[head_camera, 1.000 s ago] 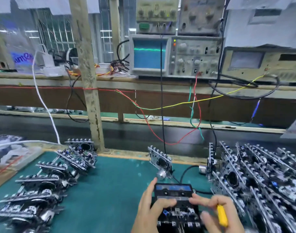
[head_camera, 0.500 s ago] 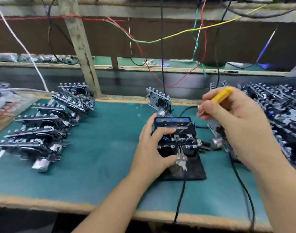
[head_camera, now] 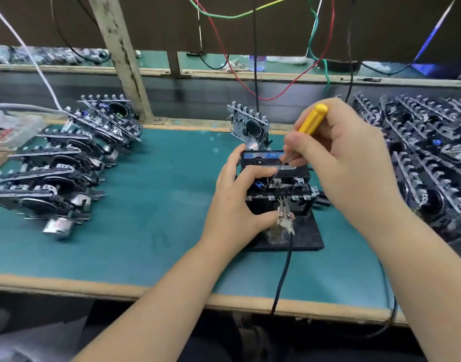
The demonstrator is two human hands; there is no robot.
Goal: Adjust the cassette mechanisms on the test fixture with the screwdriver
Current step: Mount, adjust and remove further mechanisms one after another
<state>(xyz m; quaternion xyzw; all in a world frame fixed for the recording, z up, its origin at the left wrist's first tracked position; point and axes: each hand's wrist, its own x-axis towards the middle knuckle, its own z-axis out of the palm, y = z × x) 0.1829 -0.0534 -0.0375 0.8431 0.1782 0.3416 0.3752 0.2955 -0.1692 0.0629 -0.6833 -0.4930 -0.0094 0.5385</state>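
Right hand [head_camera: 347,163] dropped since 0.5 s ago, pinching the yellow screwdriver [head_camera: 312,119], tip on the cassette mechanism [head_camera: 279,182] in the test fixture [head_camera: 302,239]. Left hand [head_camera: 237,202] grips the mechanism's left side.

Screwdriver [head_camera: 312,120] tip too small to tell where it touches, test fixture [head_camera: 300,239] left side hidden behind left hand [head_camera: 237,202], pile of mechanisms [head_camera: 433,158] cut by right edge, cassette label [head_camera: 263,155] blurred
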